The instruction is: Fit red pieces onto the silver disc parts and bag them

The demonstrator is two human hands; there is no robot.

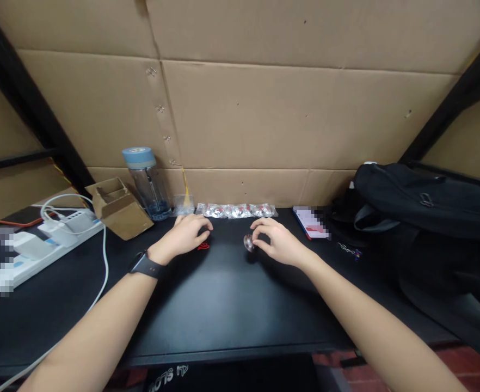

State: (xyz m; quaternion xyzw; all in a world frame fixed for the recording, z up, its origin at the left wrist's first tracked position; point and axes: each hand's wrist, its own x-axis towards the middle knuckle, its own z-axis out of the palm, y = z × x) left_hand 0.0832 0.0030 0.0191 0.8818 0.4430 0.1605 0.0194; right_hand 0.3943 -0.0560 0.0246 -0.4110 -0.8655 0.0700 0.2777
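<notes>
My right hand (278, 240) rests on the black desk (223, 305) with its fingers pinched on a small clear round piece (248, 243). My left hand (186, 234) lies curled on the desk, its fingertips touching a small red part (203, 246). A black watch (145, 265) is on my left wrist. Just beyond both hands, a row of several clear packets with red and white contents (237, 210) lies along the cardboard wall.
A blue-lidded clear bottle (147, 182), an open cardboard box (120, 209) and a white power strip with cables (66, 223) stand at the left. A red-and-white card (311, 222) and a black backpack (419, 207) lie at the right. Cardboard panels (264, 109) close off the back.
</notes>
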